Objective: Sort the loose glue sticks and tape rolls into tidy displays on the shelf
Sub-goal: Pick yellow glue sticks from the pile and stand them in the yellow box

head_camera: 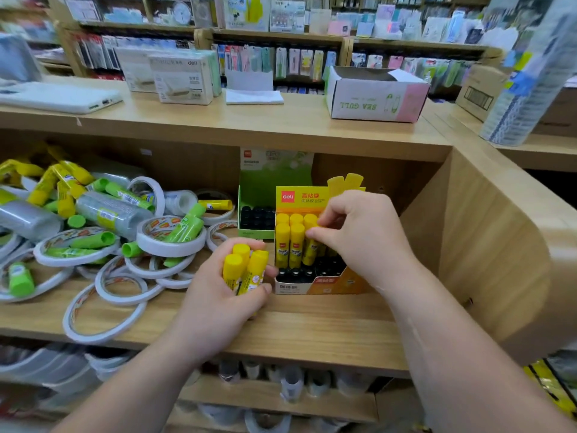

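Note:
My left hand grips a bunch of three yellow glue sticks upright, just left of the yellow display box. My right hand pinches the cap of a yellow glue stick that stands tilted in the box, beside several sticks standing in its back rows. The box's front slots show dark and empty. A green display box stands behind it. Loose green glue sticks, yellow glue sticks and white tape rolls lie heaped on the shelf to the left.
A wooden side wall closes the shelf on the right. On the counter above sit a white-and-pink open carton and white boxes. A lower shelf holds more tape rolls. Wrapped clear tape packs lie in the heap.

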Demonstrator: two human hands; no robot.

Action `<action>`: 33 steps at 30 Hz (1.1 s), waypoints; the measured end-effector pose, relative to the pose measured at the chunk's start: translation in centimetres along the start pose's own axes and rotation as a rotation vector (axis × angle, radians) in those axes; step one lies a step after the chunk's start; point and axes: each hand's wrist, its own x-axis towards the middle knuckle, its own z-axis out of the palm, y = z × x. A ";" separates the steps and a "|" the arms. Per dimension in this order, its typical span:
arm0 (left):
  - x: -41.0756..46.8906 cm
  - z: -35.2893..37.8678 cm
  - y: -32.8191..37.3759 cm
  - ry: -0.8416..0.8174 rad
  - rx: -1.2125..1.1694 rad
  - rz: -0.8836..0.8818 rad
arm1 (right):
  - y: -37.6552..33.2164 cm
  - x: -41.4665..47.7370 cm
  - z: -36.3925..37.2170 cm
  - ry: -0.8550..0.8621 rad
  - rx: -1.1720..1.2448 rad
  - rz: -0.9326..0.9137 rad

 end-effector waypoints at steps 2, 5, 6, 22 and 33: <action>0.0 -0.1 -0.1 -0.004 -0.014 0.001 | 0.0 0.0 0.1 -0.031 -0.035 -0.020; 0.0 -0.2 -0.1 -0.015 -0.011 0.000 | -0.1 0.1 -0.3 -0.070 -0.032 -0.046; 0.0 -0.3 -0.1 -0.016 -0.012 -0.001 | -0.1 0.1 -0.4 -0.078 -0.040 -0.063; -0.6 0.6 1.3 0.014 -0.244 -0.134 | -0.8 -0.8 -0.4 -0.103 -0.141 -0.128; -1.7 4.6 4.1 -0.124 -0.160 -0.079 | -2.8 -5.2 -1.0 -0.142 0.536 0.157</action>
